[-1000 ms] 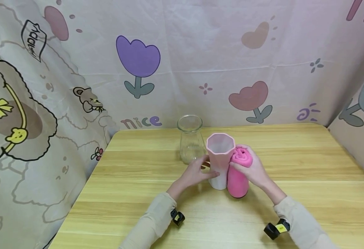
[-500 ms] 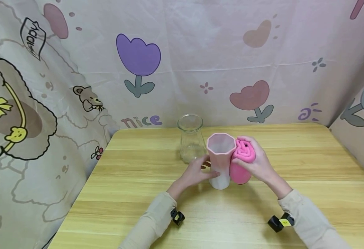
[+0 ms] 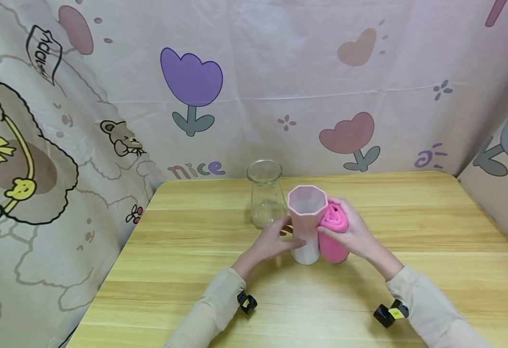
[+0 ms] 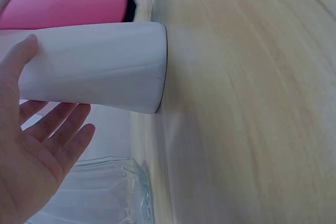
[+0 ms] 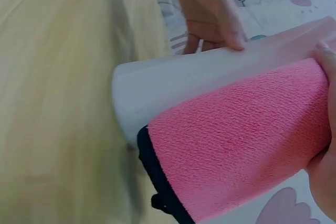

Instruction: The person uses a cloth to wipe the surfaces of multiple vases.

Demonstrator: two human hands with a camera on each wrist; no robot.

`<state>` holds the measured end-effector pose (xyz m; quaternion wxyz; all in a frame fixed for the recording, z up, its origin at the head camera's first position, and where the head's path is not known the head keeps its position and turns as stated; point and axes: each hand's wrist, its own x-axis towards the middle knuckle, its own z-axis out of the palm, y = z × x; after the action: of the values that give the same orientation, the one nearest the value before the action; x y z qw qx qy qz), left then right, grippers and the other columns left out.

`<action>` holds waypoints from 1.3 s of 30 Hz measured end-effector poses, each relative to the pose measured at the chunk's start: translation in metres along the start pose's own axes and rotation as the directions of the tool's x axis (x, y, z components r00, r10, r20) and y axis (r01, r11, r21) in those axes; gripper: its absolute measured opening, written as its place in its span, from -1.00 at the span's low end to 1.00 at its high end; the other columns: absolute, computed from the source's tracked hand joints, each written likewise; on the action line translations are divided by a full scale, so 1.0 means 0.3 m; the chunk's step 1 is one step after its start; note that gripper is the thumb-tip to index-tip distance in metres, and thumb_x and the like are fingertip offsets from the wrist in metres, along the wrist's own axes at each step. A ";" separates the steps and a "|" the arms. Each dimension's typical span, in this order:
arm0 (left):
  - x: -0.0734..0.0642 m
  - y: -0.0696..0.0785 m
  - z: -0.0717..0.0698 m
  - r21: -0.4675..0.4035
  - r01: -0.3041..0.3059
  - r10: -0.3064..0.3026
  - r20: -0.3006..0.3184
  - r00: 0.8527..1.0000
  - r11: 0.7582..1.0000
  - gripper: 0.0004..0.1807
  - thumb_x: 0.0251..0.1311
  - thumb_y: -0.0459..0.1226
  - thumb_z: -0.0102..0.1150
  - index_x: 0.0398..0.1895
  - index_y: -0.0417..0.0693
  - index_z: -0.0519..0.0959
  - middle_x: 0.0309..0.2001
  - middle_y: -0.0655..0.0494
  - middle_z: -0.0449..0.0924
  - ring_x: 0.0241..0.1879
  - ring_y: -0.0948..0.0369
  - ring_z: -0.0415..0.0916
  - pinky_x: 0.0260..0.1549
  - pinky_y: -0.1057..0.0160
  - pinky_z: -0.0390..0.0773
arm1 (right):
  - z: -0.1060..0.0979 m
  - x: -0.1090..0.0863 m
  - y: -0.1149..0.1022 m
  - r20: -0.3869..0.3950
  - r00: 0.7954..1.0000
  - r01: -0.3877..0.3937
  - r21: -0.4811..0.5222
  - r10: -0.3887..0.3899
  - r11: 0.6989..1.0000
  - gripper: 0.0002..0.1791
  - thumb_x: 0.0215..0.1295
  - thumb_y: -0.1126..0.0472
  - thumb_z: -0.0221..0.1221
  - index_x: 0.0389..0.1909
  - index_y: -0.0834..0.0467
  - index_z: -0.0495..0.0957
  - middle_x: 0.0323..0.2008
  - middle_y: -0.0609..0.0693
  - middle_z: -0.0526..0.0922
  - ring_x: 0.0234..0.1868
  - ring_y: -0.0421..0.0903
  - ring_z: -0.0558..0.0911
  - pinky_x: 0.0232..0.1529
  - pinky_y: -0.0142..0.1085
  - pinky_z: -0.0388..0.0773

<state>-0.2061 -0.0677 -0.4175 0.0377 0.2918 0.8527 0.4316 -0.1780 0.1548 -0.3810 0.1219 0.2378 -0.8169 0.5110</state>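
Observation:
A tall faceted vase, pink at the rim fading to white at the base, stands upright on the table. My left hand holds it from the left, thumb on the near face and fingers reaching round behind. Close against its right side is a rolled pink towel, which my right hand grips near the top. A dark edging runs along the towel's lower end in the right wrist view. That end hangs a little above the tabletop.
A clear glass vase with a flared rim stands just behind and left of the pink vase. The wooden table ends at a printed cloth backdrop.
My right hand has lifted the towel off the table, swung it slightly right, then brought it back lower and to the left. The left hand and pink vase have stayed put.

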 end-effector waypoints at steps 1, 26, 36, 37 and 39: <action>-0.001 0.002 -0.001 0.001 0.001 -0.001 0.000 1.000 1.000 -0.38 -0.02 -0.01 0.29 0.10 -0.05 0.40 -0.02 0.10 0.52 -0.12 0.26 0.47 -0.14 0.36 0.51 | 0.003 -0.004 0.006 0.017 1.000 -0.006 -0.013 0.006 1.000 -0.31 -0.07 0.34 0.35 0.13 0.24 0.27 -0.02 0.08 0.43 -0.08 -0.24 0.44 -0.10 -0.43 0.49; -0.002 0.009 0.000 -0.027 0.029 -0.028 0.009 1.000 0.999 -0.37 -0.04 -0.02 0.31 0.10 -0.06 0.40 -0.05 0.09 0.52 -0.13 0.24 0.48 -0.15 0.36 0.51 | -0.013 -0.023 0.044 0.093 0.988 0.135 -0.186 -0.120 0.973 -0.32 -0.13 0.28 0.39 0.06 0.25 0.31 -0.10 0.06 0.47 -0.11 -0.08 0.49 -0.14 -0.18 0.57; 0.001 0.007 -0.003 -0.045 0.037 -0.037 0.012 0.999 0.998 -0.36 -0.06 -0.03 0.32 0.11 -0.06 0.39 -0.04 0.08 0.52 -0.13 0.24 0.47 -0.15 0.36 0.51 | 0.001 -0.018 0.052 0.093 0.985 0.160 -0.197 -0.144 0.967 -0.34 -0.16 0.31 0.40 0.03 0.27 0.35 -0.12 0.09 0.50 -0.15 -0.07 0.50 -0.17 -0.24 0.57; 0.001 0.008 -0.004 -0.042 0.033 -0.033 0.011 0.999 0.999 -0.36 -0.06 -0.04 0.32 0.11 -0.06 0.39 -0.04 0.08 0.52 -0.13 0.24 0.48 -0.15 0.36 0.51 | 0.001 -0.021 0.059 0.112 0.985 0.150 -0.194 -0.130 0.970 -0.35 -0.13 0.28 0.39 0.04 0.26 0.35 -0.11 0.08 0.49 -0.14 -0.07 0.50 -0.17 -0.23 0.57; 0.001 0.010 -0.006 -0.040 0.032 -0.032 0.012 0.999 0.999 -0.36 -0.06 -0.04 0.33 0.11 -0.06 0.39 -0.04 0.08 0.52 -0.13 0.24 0.47 -0.15 0.36 0.51 | 0.001 -0.022 0.067 0.145 0.984 0.129 -0.183 -0.103 0.975 -0.34 -0.09 0.24 0.38 0.07 0.25 0.33 -0.09 0.08 0.48 -0.11 -0.05 0.50 -0.16 -0.18 0.58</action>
<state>-0.2055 -0.0674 -0.4139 0.0553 0.2797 0.8482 0.4465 -0.1826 0.1636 -0.3997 0.1185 0.3063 -0.8534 0.4048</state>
